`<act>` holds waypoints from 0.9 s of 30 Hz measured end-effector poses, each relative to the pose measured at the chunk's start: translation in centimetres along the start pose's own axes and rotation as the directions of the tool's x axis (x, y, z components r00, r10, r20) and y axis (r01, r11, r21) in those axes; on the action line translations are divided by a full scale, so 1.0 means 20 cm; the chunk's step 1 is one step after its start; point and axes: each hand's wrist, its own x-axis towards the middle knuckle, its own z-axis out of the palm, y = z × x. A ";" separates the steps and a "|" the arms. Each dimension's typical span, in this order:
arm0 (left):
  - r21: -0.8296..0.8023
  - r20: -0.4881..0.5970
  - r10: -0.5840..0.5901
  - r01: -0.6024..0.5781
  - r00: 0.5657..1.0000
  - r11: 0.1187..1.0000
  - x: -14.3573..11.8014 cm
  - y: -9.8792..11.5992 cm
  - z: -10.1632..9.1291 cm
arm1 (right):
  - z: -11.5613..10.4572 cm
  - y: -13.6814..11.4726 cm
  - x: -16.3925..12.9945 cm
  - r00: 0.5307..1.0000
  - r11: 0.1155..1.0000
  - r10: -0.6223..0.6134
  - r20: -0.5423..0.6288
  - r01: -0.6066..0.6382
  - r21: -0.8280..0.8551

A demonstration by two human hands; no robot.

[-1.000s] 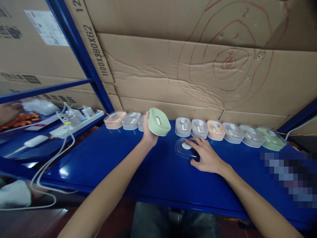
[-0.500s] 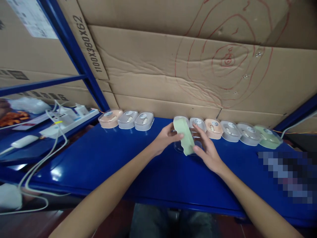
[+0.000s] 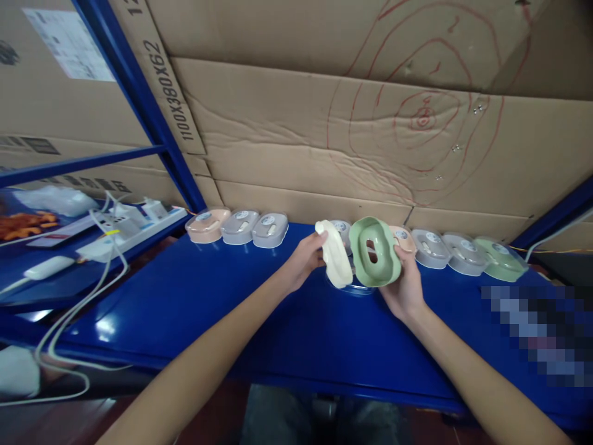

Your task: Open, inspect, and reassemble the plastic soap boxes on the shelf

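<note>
Both hands are raised above the blue surface (image 3: 194,296), side by side. The left hand (image 3: 303,259) grips a cream inner tray (image 3: 334,254) by its edge; the right hand (image 3: 406,285) clasps a green soap-box shell (image 3: 374,252) from below, its opening facing the camera. The two parts nearly touch. A clear lid (image 3: 356,287) lies beneath them, before the row of packaged boxes (image 3: 433,248).

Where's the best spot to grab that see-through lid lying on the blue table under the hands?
Probably by the clear lid's long sides, coming straight down from above. It lies flat on the blue table, below the left hand and right hand, so only its rim gives fingers purchase.
</note>
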 end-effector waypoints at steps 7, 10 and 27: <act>-0.305 -0.150 -0.088 0.038 0.985 0.951 0.03 0.06 -0.04 | -0.03 -0.05 0.03 0.997 0.990 0.071 0.033 -0.074 0.121; -0.347 -0.127 -0.122 0.071 0.984 0.935 0.02 0.07 -0.04 | -0.03 -0.04 0.03 0.995 0.986 0.103 0.015 -0.104 0.127; -0.236 -0.191 0.023 -0.069 0.981 0.969 -0.06 -0.04 0.17 | 0.09 0.03 -0.09 0.962 0.895 -0.268 0.058 0.270 -0.355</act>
